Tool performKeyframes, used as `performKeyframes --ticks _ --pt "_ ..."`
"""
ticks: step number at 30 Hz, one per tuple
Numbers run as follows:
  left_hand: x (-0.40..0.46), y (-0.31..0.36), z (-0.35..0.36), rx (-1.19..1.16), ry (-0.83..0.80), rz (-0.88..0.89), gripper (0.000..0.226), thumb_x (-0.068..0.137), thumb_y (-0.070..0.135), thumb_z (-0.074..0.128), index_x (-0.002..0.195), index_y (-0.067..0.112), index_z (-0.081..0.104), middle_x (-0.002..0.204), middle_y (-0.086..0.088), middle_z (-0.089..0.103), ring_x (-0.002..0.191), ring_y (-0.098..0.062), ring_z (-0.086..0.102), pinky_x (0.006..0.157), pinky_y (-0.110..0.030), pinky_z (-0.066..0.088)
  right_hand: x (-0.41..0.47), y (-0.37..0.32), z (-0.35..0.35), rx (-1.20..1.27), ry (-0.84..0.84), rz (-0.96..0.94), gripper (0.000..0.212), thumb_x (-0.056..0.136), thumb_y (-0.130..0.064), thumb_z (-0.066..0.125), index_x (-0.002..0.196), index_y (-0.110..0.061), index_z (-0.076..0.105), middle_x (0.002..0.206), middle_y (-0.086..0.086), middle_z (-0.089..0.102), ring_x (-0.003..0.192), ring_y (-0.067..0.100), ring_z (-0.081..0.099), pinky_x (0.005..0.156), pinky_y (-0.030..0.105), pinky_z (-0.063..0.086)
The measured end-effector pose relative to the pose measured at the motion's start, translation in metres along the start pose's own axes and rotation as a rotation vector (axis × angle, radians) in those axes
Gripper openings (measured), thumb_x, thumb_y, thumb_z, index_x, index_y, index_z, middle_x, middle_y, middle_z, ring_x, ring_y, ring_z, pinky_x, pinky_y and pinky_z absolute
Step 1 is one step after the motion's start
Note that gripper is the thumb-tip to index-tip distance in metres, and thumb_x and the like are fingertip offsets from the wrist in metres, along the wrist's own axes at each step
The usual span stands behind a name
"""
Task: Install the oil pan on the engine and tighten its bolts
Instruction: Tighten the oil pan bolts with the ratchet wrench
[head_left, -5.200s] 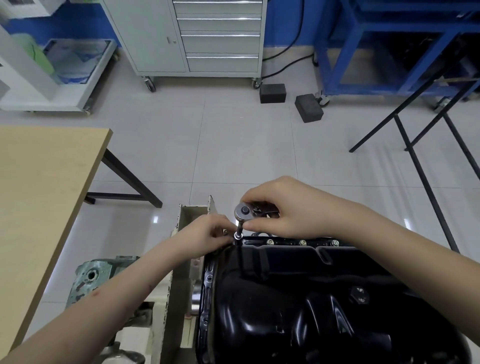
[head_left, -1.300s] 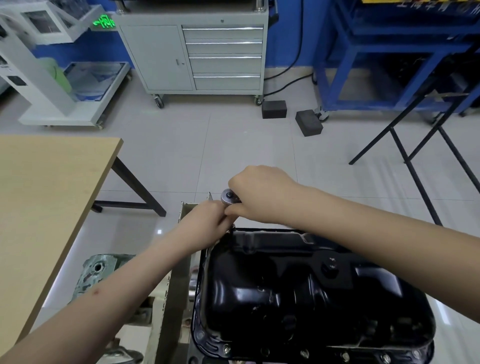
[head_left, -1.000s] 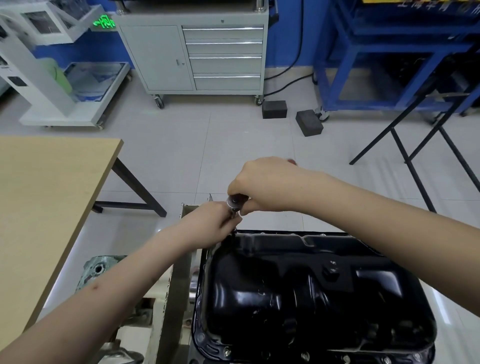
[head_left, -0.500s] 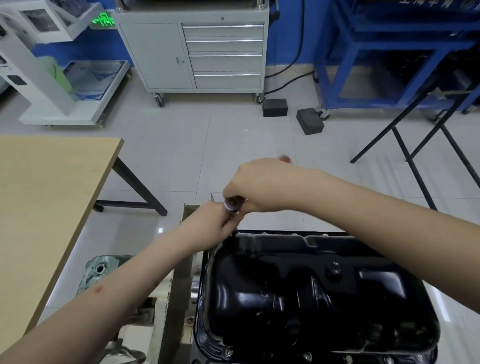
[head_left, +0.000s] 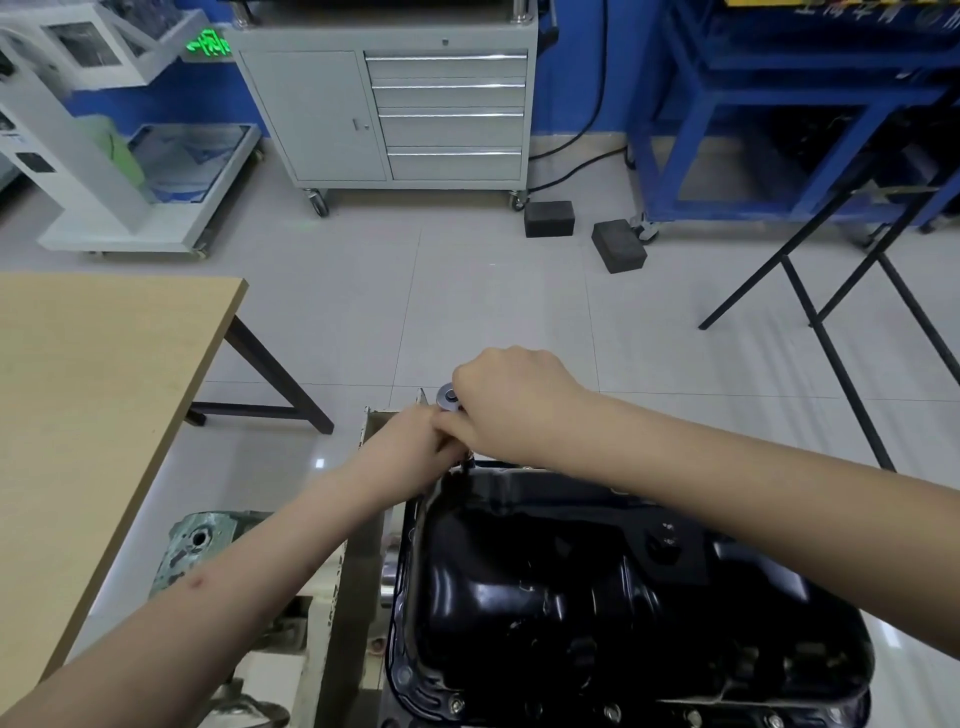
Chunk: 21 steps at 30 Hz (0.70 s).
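Right hand (head_left: 511, 402) clenched round ratchet (head_left: 450, 399) handle; left hand (head_left: 410, 444) pinches the socket ext. at far-left corner of oil pan (head_left: 597, 587), seated on engine. Risk: socket tilts, slips off bolt, rounds head.

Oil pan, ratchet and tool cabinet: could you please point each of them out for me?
Oil pan (head_left: 597, 597): head view, on its glossy black middle.
Ratchet (head_left: 450, 400): head view, on its round silver head.
Tool cabinet (head_left: 311, 114): head view, on its grey door.
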<state>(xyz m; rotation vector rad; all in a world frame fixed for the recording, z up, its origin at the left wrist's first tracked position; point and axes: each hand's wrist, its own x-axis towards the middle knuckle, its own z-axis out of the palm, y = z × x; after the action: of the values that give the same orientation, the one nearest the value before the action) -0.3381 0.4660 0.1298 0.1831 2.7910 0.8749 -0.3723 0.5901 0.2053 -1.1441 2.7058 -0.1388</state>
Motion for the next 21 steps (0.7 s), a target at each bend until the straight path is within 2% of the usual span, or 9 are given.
performKeyframes --ticks 3,5,7,9,12,14,16,18,21 --pt "0.001 -0.001 0.0 0.033 -0.024 0.021 0.038 0.087 0.004 0.045 0.052 0.017 0.037 0.051 -0.01 0.043 0.055 -0.024 0.036 0.053 -0.029 0.027 0.001 0.009 -0.007 -0.073 -0.021 -0.114 0.027 0.092 -0.038 0.044 0.076 -0.017 0.05 0.068 0.001 0.046 0.071 0.026 0.043 0.051 0.026 0.025" --pt "0.0 0.0 0.001 0.055 -0.024 0.05 0.042 0.091 0.01 0.044 0.054 0.022 0.03 0.047 0.002 0.034 0.047 -0.016 0.033 0.048 -0.023 0.029 0.004 0.018 -0.013 -0.195 -0.041 -0.265 0.028 0.092 -0.043 0.044 0.096 -0.018 0.056 0.089 0.001 0.062 0.076 0.022 0.047 0.069 0.029 0.031" --pt "0.0 0.001 0.002 0.083 -0.04 0.086 0.042 0.094 0.015 0.043 0.057 0.027 0.026 0.049 0.009 0.032 0.046 -0.007 0.033 0.048 -0.024 0.026 0.007 0.025 -0.018 -0.247 -0.084 -0.39 0.026 0.091 -0.042 0.045 0.105 -0.022 0.055 0.098 -0.003 0.063 0.087 0.02 0.054 0.082 0.03 0.032" --pt "0.001 0.001 0.003 0.1 -0.056 0.089 0.036 0.094 0.02 0.042 0.06 0.025 0.03 0.051 0.008 0.034 0.049 -0.011 0.035 0.05 -0.028 0.018 0.006 0.029 -0.022 -0.212 -0.135 -0.419 0.024 0.091 -0.038 0.047 0.108 -0.022 0.055 0.098 -0.004 0.061 0.093 0.02 0.054 0.08 0.032 0.036" --pt "0.003 0.001 0.003 0.099 -0.086 0.057 0.026 0.095 0.023 0.04 0.071 0.013 0.045 0.056 0.002 0.045 0.057 -0.019 0.044 0.055 -0.03 0.029 0.004 0.028 -0.022 -0.2 -0.126 -0.336 0.026 0.09 -0.038 0.049 0.107 -0.02 0.057 0.077 -0.004 0.049 0.075 0.021 0.048 0.061 0.03 0.036" --pt "0.001 0.002 0.001 0.081 -0.081 0.054 0.031 0.093 0.02 0.042 0.063 0.021 0.039 0.051 0.009 0.039 0.05 -0.008 0.042 0.05 -0.021 0.031 0.0 0.022 -0.02 -0.225 -0.091 -0.27 0.029 0.09 -0.04 0.048 0.104 -0.017 0.058 0.07 -0.005 0.041 0.066 0.018 0.04 0.051 0.026 0.026" --pt "0.0 0.001 -0.001 0.053 -0.079 0.042 0.042 0.091 0.014 0.044 0.056 0.028 0.028 0.047 0.011 0.034 0.045 -0.006 0.039 0.049 -0.016 0.033 -0.004 0.015 -0.015 -0.219 -0.046 -0.196 0.032 0.092 -0.043 0.044 0.099 -0.015 0.058 0.074 0.0 0.046 0.069 0.021 0.04 0.047 0.025 0.02" --pt "-0.001 0.001 -0.001 0.051 -0.085 0.027 0.044 0.089 0.008 0.043 0.052 0.025 0.026 0.047 0.007 0.034 0.05 -0.017 0.036 0.048 -0.021 0.029 -0.009 0.006 -0.009 -0.147 -0.022 -0.083 0.029 0.094 -0.039 0.04 0.089 -0.016 0.057 0.072 0.002 0.043 0.072 0.025 0.043 0.046 0.024 0.017" --pt "0.0 0.0 0.002 0.06 -0.056 -0.024 0.046 0.083 0.004 0.047 0.048 0.022 0.024 0.051 -0.008 0.043 0.056 -0.021 0.034 0.048 -0.024 0.026 -0.009 -0.007 -0.002 -0.044 -0.028 0.053 0.024 0.095 -0.031 0.04 0.088 -0.017 0.058 0.071 0.001 0.039 0.074 0.026 0.044 0.05 0.024 0.024"
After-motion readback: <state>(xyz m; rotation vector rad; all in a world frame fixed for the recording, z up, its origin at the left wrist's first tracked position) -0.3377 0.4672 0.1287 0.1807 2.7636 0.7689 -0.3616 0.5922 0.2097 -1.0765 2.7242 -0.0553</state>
